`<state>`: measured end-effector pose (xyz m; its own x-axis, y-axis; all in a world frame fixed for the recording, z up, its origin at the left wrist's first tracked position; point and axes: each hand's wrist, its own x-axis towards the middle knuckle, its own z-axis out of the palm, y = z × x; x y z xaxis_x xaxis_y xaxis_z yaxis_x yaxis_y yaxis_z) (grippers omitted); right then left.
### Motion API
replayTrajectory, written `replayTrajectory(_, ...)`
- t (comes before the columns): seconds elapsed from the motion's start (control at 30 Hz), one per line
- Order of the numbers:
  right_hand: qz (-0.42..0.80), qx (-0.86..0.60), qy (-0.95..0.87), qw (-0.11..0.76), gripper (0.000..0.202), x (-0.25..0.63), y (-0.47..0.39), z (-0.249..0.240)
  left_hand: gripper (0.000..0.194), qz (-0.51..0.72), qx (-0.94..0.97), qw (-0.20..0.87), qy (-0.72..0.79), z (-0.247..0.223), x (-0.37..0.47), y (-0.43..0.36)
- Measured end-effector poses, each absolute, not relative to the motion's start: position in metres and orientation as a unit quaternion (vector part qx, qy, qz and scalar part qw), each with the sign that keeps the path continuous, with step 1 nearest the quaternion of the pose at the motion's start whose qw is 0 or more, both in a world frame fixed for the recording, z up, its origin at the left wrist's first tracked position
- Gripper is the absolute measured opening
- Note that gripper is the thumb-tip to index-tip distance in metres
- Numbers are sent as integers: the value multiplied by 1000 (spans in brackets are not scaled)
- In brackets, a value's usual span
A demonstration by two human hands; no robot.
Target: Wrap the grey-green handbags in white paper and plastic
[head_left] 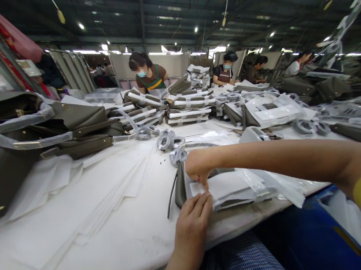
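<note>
On the table's near edge lies a flat dark olive-grey bag point(180, 185) covered with a white wrapping sheet point(229, 186) and clear plastic. My left hand point(193, 215) is at the wrapping's lower left corner, its fingers pressed together over the edge. From above, my right hand point(199, 164) bends down with curled fingers, and its fingertips meet those of my left hand. Whatever lies between the right fingertips is hidden. A thin dark strap point(171, 198) hangs out at the bag's left side. Plastic-wrapped coils point(178, 156) sit just behind the bag.
White sheets point(103, 194) are fanned out on the left of the table. Large olive-grey bags point(6, 170) stand at the far left. Stacked wrapped bags point(190, 108) fill the back. A blue bin point(320, 236) is below right. Several people work across the table.
</note>
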<state>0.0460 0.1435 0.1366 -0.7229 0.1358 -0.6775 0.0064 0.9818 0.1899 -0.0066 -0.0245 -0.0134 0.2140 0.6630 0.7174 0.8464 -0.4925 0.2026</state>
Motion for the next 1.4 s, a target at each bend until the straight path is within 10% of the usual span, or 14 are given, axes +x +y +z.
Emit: replayTrajectory(1.4, 113, 77, 940, 313, 22, 52, 149, 145, 37, -401, -763, 113, -495, -19, -4, -25)
